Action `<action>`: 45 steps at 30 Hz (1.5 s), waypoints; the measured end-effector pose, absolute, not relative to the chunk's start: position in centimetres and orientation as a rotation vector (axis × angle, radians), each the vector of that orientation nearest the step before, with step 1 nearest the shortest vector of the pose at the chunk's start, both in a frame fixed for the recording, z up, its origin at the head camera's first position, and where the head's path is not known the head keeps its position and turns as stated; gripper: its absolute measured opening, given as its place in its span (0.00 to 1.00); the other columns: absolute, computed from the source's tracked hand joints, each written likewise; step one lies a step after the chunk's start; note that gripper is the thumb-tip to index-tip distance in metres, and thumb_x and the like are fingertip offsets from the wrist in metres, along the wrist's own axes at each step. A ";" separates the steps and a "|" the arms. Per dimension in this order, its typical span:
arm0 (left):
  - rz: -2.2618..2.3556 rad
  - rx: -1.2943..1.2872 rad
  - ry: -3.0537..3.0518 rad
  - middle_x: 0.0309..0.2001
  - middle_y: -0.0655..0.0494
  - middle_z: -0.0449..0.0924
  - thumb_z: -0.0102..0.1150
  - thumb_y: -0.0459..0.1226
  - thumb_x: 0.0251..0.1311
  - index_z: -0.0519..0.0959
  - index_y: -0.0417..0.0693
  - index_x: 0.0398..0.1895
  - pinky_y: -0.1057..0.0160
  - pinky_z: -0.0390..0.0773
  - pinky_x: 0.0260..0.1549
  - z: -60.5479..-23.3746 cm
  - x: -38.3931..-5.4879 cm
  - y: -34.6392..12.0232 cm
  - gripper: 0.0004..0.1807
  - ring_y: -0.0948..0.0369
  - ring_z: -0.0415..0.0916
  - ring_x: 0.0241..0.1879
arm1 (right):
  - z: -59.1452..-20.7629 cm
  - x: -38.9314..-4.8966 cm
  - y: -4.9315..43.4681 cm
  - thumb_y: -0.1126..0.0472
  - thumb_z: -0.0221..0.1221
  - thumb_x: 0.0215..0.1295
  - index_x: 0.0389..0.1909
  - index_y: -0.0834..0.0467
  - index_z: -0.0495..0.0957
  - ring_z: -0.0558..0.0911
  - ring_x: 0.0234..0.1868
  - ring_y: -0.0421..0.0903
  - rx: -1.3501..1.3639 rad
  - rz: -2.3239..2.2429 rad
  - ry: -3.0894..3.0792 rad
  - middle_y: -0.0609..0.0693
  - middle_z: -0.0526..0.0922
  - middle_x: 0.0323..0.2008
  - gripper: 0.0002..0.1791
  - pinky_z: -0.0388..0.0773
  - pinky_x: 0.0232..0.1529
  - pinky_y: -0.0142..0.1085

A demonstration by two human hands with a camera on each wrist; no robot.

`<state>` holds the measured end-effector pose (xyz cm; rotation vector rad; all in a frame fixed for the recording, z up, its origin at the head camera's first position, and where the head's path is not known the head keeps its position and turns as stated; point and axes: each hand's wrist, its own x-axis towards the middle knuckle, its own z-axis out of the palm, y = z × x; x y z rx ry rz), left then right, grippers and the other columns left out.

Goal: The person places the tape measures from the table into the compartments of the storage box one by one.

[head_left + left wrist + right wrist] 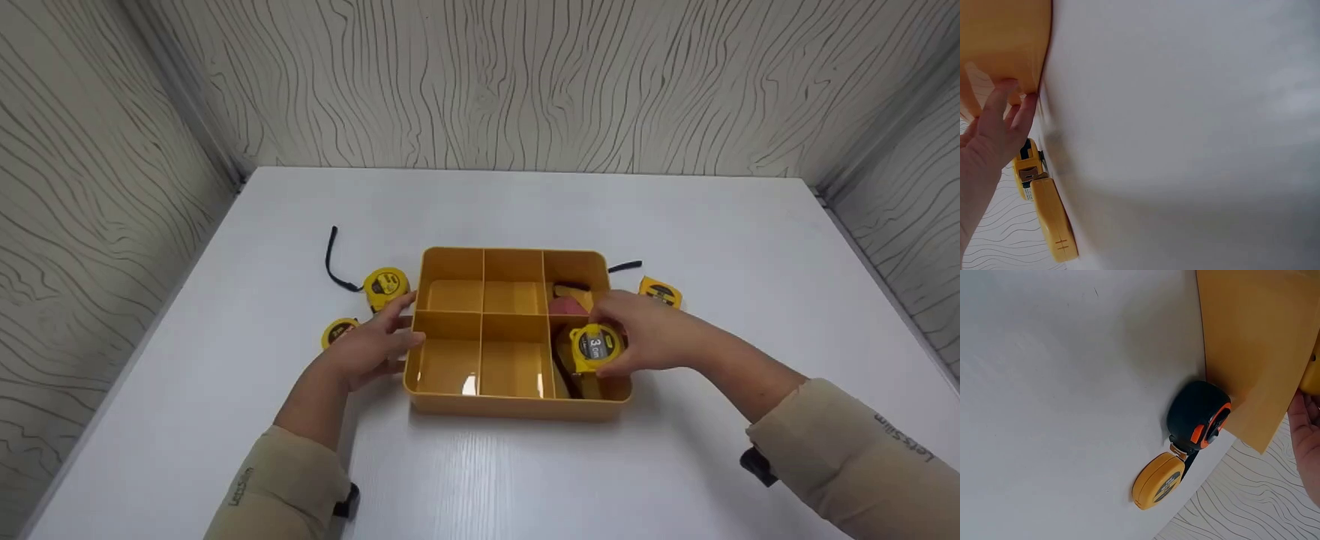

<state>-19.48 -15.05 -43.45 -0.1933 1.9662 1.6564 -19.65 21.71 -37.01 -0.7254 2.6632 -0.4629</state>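
My right hand (651,330) grips a yellow tape measure (598,345) with a "3 cm"-like label, low over the front right compartment of the yellow divided box (517,407). A dark strap (568,375) hangs into that compartment beside it. Behind it, in the back right compartment, lies something pinkish red (568,305), partly hidden by the divider and hand. At the box's left side, my left hand (367,349) rests its extended fingers (1023,115) against the outer wall. Two yellow tape measures, one round-faced (385,285) and one nearer (339,330), lie close by that hand.
Right of the box, in the right wrist view, a black and orange tape measure (1196,415) and a yellow one (1159,484) lie on the white table (480,480). The box's left and middle compartments show bare floors. Wood-patterned panels (480,82) stand around the table.
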 end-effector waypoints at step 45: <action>1.643 -0.143 1.951 0.64 0.56 0.58 0.65 0.46 0.50 0.54 0.79 0.65 0.53 0.73 0.50 -43.4 -19.6 -14.9 0.41 0.54 0.65 0.58 | -37.3 -20.8 23.4 0.54 0.68 0.49 0.48 0.53 0.72 0.75 0.48 0.44 -0.729 -0.628 2.542 0.45 0.75 0.45 0.25 0.74 0.51 0.44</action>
